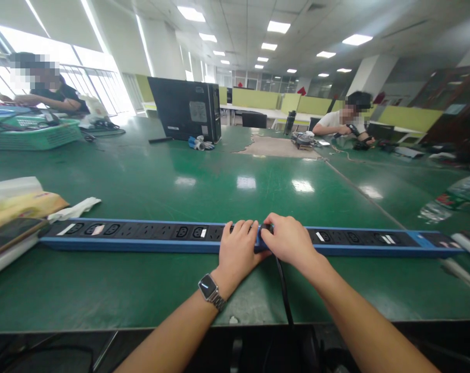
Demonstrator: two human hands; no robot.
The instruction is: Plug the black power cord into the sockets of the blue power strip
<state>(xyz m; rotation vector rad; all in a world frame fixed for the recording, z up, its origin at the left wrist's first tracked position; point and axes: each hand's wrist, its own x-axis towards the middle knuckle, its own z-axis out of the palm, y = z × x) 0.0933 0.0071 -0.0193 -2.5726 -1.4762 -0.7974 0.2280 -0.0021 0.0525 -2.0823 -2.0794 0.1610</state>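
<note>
A long blue and black power strip, with a row of sockets along its top, lies across the green table. My left hand, a watch on its wrist, is wrapped over the strip near its middle, fingers on top and thumb at the near side. Just right of it, my right hand is closed on a black plug at the strip's top face. A black cable runs from under my right hand down over the table's front edge. The plug's prongs are hidden, so how far it sits in a socket cannot be seen.
Bags and a dark flat object lie by the strip's left end. A plastic bottle lies at right. Farther back are a computer case, a green basket and two people at the table.
</note>
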